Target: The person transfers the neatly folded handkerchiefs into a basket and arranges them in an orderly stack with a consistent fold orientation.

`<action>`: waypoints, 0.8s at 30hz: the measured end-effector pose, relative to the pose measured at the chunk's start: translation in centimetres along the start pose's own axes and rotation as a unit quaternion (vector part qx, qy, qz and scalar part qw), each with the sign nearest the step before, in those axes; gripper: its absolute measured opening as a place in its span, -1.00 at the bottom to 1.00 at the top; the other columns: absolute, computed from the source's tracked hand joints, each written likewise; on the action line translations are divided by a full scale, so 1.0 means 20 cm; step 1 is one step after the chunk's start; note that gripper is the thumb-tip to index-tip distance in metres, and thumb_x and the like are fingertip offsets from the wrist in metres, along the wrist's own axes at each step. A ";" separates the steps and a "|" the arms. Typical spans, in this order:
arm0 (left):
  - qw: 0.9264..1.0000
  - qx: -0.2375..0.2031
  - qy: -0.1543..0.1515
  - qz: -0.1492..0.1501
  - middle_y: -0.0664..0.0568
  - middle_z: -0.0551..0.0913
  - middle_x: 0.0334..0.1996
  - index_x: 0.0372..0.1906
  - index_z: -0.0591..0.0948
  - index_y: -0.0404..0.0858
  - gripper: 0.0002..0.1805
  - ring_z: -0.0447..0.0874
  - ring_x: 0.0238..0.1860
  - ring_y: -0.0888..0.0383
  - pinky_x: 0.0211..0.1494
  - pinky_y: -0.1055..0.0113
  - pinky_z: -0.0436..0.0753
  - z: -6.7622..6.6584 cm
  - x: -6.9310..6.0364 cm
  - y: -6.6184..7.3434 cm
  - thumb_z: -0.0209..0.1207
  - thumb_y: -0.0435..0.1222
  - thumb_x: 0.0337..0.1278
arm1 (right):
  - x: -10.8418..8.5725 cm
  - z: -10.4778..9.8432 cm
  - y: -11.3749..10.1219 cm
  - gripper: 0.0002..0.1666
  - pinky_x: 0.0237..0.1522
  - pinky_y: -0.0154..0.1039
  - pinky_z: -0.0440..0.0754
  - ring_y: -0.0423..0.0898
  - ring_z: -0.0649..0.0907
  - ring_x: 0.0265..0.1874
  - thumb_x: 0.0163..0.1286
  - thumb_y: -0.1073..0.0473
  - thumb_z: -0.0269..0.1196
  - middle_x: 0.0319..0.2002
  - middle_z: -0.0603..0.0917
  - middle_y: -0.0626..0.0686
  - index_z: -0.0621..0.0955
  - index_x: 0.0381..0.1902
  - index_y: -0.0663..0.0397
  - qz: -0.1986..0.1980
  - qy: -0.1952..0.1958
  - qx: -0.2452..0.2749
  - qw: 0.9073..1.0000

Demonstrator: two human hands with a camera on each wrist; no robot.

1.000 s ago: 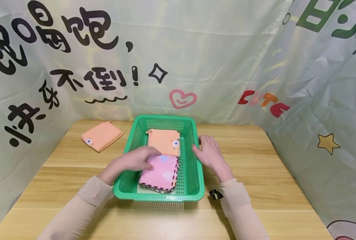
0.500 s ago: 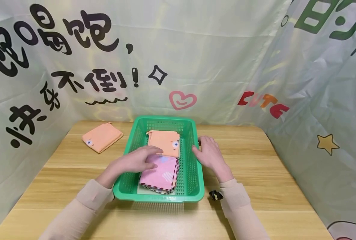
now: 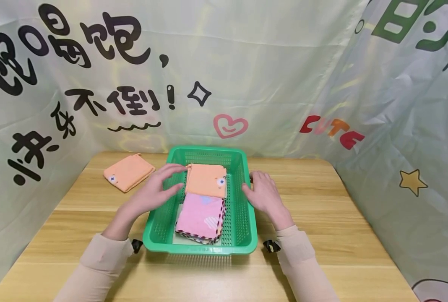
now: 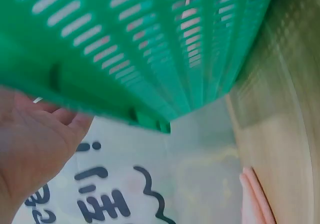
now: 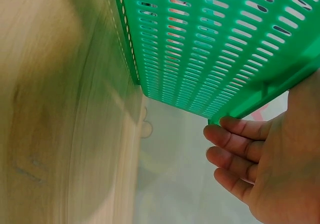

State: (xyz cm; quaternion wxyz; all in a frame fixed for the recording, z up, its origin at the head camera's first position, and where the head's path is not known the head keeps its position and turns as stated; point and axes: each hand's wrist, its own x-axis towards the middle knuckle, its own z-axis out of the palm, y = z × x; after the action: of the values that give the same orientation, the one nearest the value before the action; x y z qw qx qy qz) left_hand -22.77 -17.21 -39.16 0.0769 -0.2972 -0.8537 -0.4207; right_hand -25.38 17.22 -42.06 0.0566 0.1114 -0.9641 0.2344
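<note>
In the head view a green plastic basket [image 3: 200,249] stands on the table. Inside, a folded pink towel [image 3: 201,216] with a checked edge lies at the front, and a folded orange towel [image 3: 205,178] behind it. My left hand [image 3: 152,191] hovers over the basket's left rim, its fingers spread and holding nothing. The fingertips reach near the orange towel's left corner. My right hand [image 3: 265,193] holds the right rim, thumb over it and fingers outside. The right wrist view shows these fingers [image 5: 235,149] loosely bent by the rim.
Another folded orange towel [image 3: 128,172] lies on the wooden table [image 3: 314,235], left of the basket. A printed cloth backdrop [image 3: 284,84] stands behind the table and along both sides. Dark bands [image 3: 272,246] show at the wrists.
My left hand has lifted off the pink towel and moved back and left, over the basket's left rim. The right hand, basket and towels have stayed put.
</note>
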 end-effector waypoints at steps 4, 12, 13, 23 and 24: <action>0.998 0.005 0.056 -0.002 -0.16 0.50 0.37 0.40 0.53 -0.26 -0.50 0.43 0.40 -0.17 0.34 -0.24 0.49 -0.05 -0.03 -0.03 0.26 -0.37 0.41 | 0.00 0.00 0.00 -0.35 0.31 0.19 0.43 0.20 0.50 0.17 0.54 -0.08 0.10 0.16 0.60 0.26 0.48 0.29 0.37 0.000 -0.003 -0.013 1.000; 0.983 0.052 0.178 -0.011 -0.23 0.53 0.28 0.36 0.54 -0.36 -0.51 0.48 0.28 -0.20 0.25 -0.23 0.50 -0.13 -0.06 -0.18 0.24 -0.45 0.36 | 0.00 -0.01 0.00 -0.34 0.26 0.19 0.45 0.20 0.48 0.14 0.56 -0.10 0.05 0.15 0.59 0.26 0.49 0.29 0.38 -0.002 -0.013 -0.032 0.999; 0.980 0.058 0.189 -0.013 -0.24 0.53 0.28 0.35 0.54 -0.37 -0.51 0.49 0.26 -0.20 0.23 -0.19 0.50 -0.14 -0.07 -0.20 0.24 -0.45 0.35 | 0.00 -0.01 0.00 -0.34 0.26 0.19 0.44 0.20 0.48 0.14 0.56 -0.10 0.04 0.15 0.59 0.26 0.49 0.29 0.38 -0.002 -0.013 -0.033 0.999; 0.969 0.076 0.232 -0.048 -0.36 0.50 0.25 0.32 0.53 -0.46 -0.53 0.50 0.19 -0.28 0.15 -0.07 0.45 -0.23 -0.12 -0.47 0.20 -0.48 0.34 | 0.00 0.00 0.00 -0.38 0.26 0.16 0.44 0.19 0.48 0.14 0.56 -0.10 0.05 0.15 0.59 0.24 0.51 0.26 0.34 -0.004 -0.012 -0.025 1.000; 0.969 0.075 0.229 -0.055 -0.38 0.49 0.25 0.32 0.53 -0.46 -0.54 0.49 0.20 -0.30 0.15 -0.13 0.46 -0.25 -0.12 -0.50 0.19 -0.48 0.35 | 0.00 0.00 0.00 -0.37 0.27 0.16 0.44 0.19 0.48 0.14 0.56 -0.10 0.05 0.15 0.59 0.24 0.50 0.27 0.34 -0.003 -0.012 -0.024 1.000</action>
State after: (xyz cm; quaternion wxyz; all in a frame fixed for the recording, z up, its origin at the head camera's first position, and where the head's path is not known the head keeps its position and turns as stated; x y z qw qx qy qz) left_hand -27.05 -26.74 -43.68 0.2689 -0.1387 -0.8578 -0.4155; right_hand -25.44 17.23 -42.05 0.0485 0.1160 -0.9697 0.2093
